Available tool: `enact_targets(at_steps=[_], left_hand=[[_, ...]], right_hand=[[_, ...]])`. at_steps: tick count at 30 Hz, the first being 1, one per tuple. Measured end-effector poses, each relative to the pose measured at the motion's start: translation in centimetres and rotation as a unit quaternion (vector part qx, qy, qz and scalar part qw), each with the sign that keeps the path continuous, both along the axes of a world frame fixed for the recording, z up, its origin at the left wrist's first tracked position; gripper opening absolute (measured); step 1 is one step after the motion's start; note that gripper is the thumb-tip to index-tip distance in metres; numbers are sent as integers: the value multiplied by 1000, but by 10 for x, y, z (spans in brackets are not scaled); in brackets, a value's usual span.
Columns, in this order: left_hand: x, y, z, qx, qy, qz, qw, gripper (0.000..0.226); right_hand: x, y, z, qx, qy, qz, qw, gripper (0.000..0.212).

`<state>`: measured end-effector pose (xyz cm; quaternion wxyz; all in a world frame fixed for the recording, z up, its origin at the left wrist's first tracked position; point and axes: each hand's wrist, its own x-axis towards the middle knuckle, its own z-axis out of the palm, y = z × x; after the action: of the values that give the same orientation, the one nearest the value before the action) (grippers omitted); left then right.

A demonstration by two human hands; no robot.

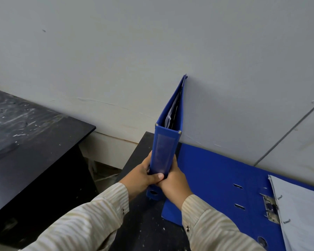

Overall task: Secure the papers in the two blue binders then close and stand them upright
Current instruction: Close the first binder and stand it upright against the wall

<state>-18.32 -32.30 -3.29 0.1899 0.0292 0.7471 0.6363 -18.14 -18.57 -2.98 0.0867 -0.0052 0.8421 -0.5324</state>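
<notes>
A closed blue binder (166, 142) stands upright on the black table (145, 232), its far top corner against the wall, with papers showing inside its top. My left hand (143, 173) grips its left side and spine low down. My right hand (174, 182) grips the right side, the two hands touching below the spine label. A second blue binder (216, 182) lies open flat to the right. Its metal lever clip (269, 208) and a stack of white papers (301, 211) on the rings are visible.
A grey wall (152, 51) rises directly behind the table. A second black table (31, 134) with white scuffs stands to the left, separated by a gap. A thin line runs diagonally down the wall at the right.
</notes>
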Motion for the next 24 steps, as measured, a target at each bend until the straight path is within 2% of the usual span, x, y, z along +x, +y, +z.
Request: enact_targets(at_steps=[24], left_hand=[[-7,2,-8,6,-2,3,1000,64]], right_hand=[[-4,2,-3,-3,-8,-9,1000,73]])
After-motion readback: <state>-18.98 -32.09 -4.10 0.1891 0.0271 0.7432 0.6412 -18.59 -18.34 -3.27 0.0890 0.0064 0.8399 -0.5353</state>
